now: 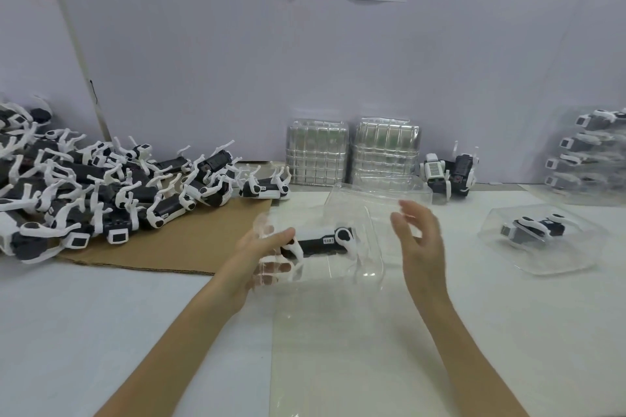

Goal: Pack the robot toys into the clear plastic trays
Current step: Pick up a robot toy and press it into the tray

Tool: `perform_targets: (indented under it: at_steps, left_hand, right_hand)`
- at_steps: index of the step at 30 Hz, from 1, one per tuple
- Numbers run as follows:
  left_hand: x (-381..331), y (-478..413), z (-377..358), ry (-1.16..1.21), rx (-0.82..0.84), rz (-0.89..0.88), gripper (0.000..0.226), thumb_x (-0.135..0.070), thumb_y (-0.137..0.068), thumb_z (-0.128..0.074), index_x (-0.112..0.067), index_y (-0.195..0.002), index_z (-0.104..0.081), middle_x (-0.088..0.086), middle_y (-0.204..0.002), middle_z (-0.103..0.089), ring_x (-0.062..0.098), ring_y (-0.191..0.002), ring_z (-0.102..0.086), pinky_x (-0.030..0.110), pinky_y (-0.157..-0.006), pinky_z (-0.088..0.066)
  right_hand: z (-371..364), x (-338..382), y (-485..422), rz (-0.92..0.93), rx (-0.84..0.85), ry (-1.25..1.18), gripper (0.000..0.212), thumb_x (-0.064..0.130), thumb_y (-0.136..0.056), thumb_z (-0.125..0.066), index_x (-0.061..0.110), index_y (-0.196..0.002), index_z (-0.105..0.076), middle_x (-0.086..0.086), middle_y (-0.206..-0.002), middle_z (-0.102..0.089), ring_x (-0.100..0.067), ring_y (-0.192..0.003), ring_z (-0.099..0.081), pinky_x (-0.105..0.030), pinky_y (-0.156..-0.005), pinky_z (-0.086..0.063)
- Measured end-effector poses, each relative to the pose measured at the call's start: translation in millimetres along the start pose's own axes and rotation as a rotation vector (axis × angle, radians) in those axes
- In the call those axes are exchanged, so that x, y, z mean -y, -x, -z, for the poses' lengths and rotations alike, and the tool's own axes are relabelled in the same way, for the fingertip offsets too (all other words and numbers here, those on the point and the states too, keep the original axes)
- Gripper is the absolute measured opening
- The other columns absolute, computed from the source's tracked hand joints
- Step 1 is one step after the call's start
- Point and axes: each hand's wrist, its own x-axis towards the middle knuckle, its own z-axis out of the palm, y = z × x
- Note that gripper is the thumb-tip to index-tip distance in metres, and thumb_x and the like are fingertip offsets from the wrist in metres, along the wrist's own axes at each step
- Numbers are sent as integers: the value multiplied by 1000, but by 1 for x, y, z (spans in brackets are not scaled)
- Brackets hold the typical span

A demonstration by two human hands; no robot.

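On the white table [101,315], left hand [261,247] grips clear plastic tray [376,267] holding black-and-white robot toy [321,242]; right hand [420,237] hovers open beside it. Recommend seating toy squarely, legs tucked.

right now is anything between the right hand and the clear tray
Nothing visible does: the open right hand is just beside the clear tray, which the left hand grips together with a robot toy.

Just two bare arms on show: the left forearm [189,325] in the lower left of the frame, the right forearm [454,332] in the lower right. The left hand [262,247] and right hand [420,237] are bare too, with slim fingers. The right ones look a bit blurry.
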Motion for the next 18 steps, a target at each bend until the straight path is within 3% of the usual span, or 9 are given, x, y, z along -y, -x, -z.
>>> perform_targets:
  at_steps: [3, 6, 8, 10, 13, 15, 16, 18]
  left_hand:
    - [3, -2, 0, -69, 17, 76, 71, -61, -52, -84, -17, -104, -64, 7, -105, -65, 21, -77, -68, 31, -61, -52]
    - [4, -2, 1, -140, 43, 117, 84, -65, -50, -85, -15, -114, -64, 7, -109, -66, 19, -73, -69, 28, -57, -52]
    - [4, -2, 2, -182, 82, 124, 88, -67, -51, -84, -16, -120, -64, 7, -107, -67, 17, -71, -69, 28, -59, -52]
    - [4, -2, 2, -195, 101, 123, 85, -68, -52, -84, -17, -118, -66, 6, -104, -68, 16, -70, -69, 29, -59, -52]
    - [3, -1, 1, -205, 98, 121, 84, -69, -49, -83, -19, -114, -69, 5, -104, -70, 15, -70, -69, 29, -60, -53]
    - [2, 0, 1, -223, 95, 114, 84, -71, -48, -81, -19, -114, -70, 7, -108, -70, 17, -76, -69, 29, -64, -53]
    - [2, 0, 1, -232, 97, 113, 84, -71, -49, -80, -19, -113, -70, 7, -108, -70, 16, -77, -68, 29, -64, -53]
    - [0, 2, -1, -239, 97, 124, 80, -69, -51, -79, -19, -113, -70, 6, -105, -70, 15, -73, -69, 27, -59, -53]
  right_hand:
    - [12, -8, -8, -154, -144, 106, 49, 18, -88, -71, 34, -131, -53, 7, -135, -44, -10, -119, -49, -29, -97, -38]
    - [19, -17, -15, -393, 0, 213, 78, 21, -86, -75, 27, -150, -31, -6, -151, -35, -22, -131, -43, -38, -106, -37]
    - [18, -21, -18, -479, 68, 188, 83, 25, -86, -76, 22, -152, -26, -8, -150, -40, -28, -132, -46, -45, -111, -37]
    - [17, -25, -23, -488, 99, 167, 70, 23, -87, -75, 17, -146, -38, -7, -137, -54, -28, -119, -56, -46, -103, -44]
    - [13, -28, -27, -479, 184, 203, 37, 14, -89, -71, 11, -124, -61, -7, -105, -71, -20, -81, -69, -29, -75, -48]
    - [6, -29, -29, -472, 260, 194, 27, 9, -89, -69, 10, -115, -65, -6, -89, -71, -7, -58, -67, -18, -60, -46]
    - [1, -28, -31, -474, 305, 185, 26, 7, -89, -68, 10, -114, -66, -7, -85, -72, -4, -53, -65, -15, -53, -46]
    - [-8, -22, -36, -531, 415, 95, 28, 6, -89, -68, 11, -117, -65, -9, -89, -74, -9, -62, -71, -16, -52, -50]
